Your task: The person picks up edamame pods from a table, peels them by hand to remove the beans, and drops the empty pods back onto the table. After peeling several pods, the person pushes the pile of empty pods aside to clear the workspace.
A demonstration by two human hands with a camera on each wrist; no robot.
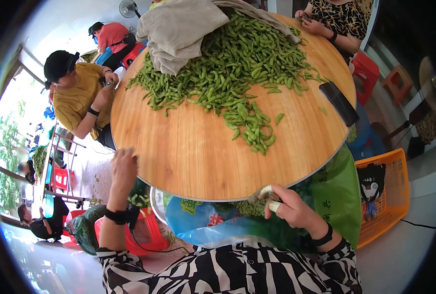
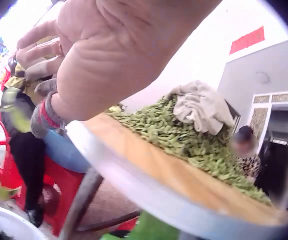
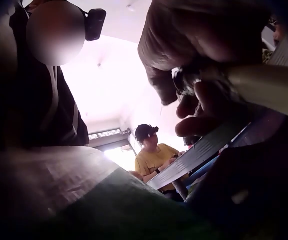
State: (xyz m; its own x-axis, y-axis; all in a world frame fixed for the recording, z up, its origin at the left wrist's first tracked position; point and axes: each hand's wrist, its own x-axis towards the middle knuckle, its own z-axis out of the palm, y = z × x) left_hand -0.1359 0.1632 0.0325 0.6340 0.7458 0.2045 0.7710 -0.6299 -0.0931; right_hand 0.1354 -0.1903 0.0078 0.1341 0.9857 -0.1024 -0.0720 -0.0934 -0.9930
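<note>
My left hand (image 1: pixel 124 169) is raised beside the table's left edge, its fingers loosely bent. In the left wrist view, grey wraps (image 2: pixel 43 122) cover fingertips, and blurred green pieces (image 2: pixel 18 112) show below them. At the table's near edge is my right hand (image 1: pixel 292 208), fingers curled, with pale tape (image 1: pixel 274 206) round one finger. Dark shadow in the right wrist view covers its fingers; I cannot tell whether they hold anything. A large heap of green edamame pods (image 1: pixel 247 54) lies across the table, a smaller cluster (image 1: pixel 252 130) nearer me.
The round wooden table (image 1: pixel 178 161) carries a beige cloth (image 1: pixel 178 32) over the heap and a black phone (image 1: pixel 339 104) at right. Below its near edge are a blue plastic bag (image 1: pixel 198 223), a white basket (image 1: pixel 157 203) and an orange crate (image 1: pixel 394 196). People sit around.
</note>
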